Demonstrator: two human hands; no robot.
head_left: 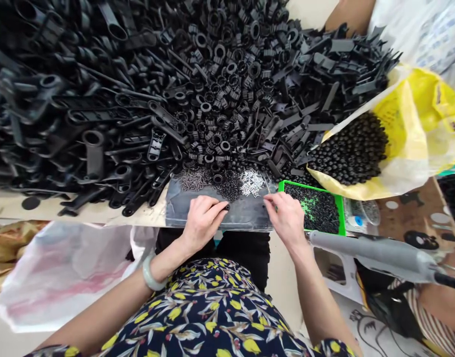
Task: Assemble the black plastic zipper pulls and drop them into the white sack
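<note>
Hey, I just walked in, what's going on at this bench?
Someone is working with small parts. Their left hand pinches a small black piece over a grey board. Their right hand is near the little silver pins; what its fingertips hold is too small to tell. Black plastic parts are heaped behind, with a green tray and an open yellow bag to the right.

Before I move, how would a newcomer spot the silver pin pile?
In front of the mound of black plastic parts lies a grey board. On its far half, left of the green tray, sits the silver pin pile. Its brightness sets it apart from the black pieces beside it.
</note>
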